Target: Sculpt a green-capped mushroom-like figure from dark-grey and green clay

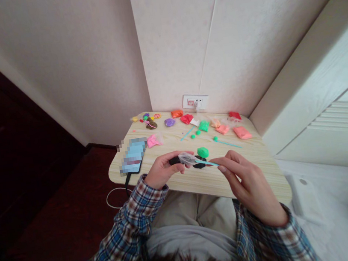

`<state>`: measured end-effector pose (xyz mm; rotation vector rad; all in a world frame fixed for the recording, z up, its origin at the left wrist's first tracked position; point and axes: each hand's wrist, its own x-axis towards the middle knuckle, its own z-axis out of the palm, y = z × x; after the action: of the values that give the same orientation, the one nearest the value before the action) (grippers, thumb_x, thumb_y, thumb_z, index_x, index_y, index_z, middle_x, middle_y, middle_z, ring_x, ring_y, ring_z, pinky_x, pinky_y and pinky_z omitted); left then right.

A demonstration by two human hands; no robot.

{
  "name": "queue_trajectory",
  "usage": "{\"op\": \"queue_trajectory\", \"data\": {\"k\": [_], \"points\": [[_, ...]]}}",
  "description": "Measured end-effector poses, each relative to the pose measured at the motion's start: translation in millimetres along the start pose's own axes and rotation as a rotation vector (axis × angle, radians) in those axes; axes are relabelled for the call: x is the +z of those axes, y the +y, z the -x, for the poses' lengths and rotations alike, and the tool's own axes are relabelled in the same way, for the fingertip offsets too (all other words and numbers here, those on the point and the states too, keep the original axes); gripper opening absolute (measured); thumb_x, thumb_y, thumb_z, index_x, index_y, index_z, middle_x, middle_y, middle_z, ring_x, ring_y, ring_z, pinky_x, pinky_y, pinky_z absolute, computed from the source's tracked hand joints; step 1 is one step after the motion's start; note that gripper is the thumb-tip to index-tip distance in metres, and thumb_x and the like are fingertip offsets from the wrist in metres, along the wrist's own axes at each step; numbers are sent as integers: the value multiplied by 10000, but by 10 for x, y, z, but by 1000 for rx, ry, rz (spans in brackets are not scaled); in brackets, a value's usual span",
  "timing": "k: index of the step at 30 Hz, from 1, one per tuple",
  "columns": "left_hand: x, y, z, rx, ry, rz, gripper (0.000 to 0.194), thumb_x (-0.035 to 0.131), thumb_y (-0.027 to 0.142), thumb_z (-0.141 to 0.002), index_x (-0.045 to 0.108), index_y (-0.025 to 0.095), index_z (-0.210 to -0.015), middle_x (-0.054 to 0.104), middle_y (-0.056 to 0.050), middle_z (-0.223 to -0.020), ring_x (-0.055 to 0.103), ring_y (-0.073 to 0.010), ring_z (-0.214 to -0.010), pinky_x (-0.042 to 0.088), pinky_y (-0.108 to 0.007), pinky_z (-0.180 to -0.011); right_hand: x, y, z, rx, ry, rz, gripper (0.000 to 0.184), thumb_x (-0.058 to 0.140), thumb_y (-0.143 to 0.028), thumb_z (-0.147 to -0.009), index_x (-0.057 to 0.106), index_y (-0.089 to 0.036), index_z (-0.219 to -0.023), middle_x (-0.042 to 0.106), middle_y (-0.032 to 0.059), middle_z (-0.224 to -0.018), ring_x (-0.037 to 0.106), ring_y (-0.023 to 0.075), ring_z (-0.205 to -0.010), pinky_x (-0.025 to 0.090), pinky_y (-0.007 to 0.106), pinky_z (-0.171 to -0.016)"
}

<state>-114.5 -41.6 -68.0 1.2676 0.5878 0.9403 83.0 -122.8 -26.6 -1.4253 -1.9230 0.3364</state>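
My left hand (162, 170) is closed on a small clear plastic bag (187, 158) with a black lump of modelling clay (174, 160) in it. Between thumb and fingers, my right hand (249, 182) pinches a thin light-blue stick (210, 163). The stick's far end reaches to the bag's opening; whether it is inside I cannot tell. Just beyond the hands lies a green clay lump (202, 152). A dark piece (199, 162) below it is partly hidden by the stick.
A phone (134, 154) lies at the left of the small wooden table (181, 182), near a cable. Bagged clay in several colours lines the back, including a purple lump (170, 122) and a salmon packet (242, 132). Another blue stick (229, 143) lies at the right, near green balls.
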Motion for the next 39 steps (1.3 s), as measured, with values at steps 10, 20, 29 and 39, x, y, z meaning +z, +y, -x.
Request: {"op": "queue_trajectory", "data": {"k": [10,20,29,39], "points": [[55,11,-18,-47,16,-57,370,709,368,-693,684,85,-930,622,-24,-604,444,-66,-483,341,-201,-467,117,86,-49,56,-85,93,283,358,-302,-937,623,-212,-897,659,39,-760,609,189,-693,387,275,-619],[158,-30,0,-20,59,-113,355,557,442,-815,544,112,-945,548,23,-523,451,-67,-416,277,-181,-383,144,92,-49,79,-111,-12,272,392,-298,-912,649,-213,-943,623,-1,-604,568,157,-542,363,243,-520],[101,80,40,-121,-70,-168,332,656,205,-683,496,141,-967,556,33,-695,518,-74,-554,404,-184,-480,80,104,-41,128,-235,-22,295,380,-307,-918,653,-196,-939,651,14,-671,582,167,-618,364,255,-594],[178,103,51,-94,-67,-4,314,676,288,-717,451,151,-887,565,52,-534,425,-38,-385,287,-153,-365,82,28,-37,163,-269,-190,266,383,-354,-909,566,-200,-793,443,-39,-532,428,117,-506,296,240,-519]]}}
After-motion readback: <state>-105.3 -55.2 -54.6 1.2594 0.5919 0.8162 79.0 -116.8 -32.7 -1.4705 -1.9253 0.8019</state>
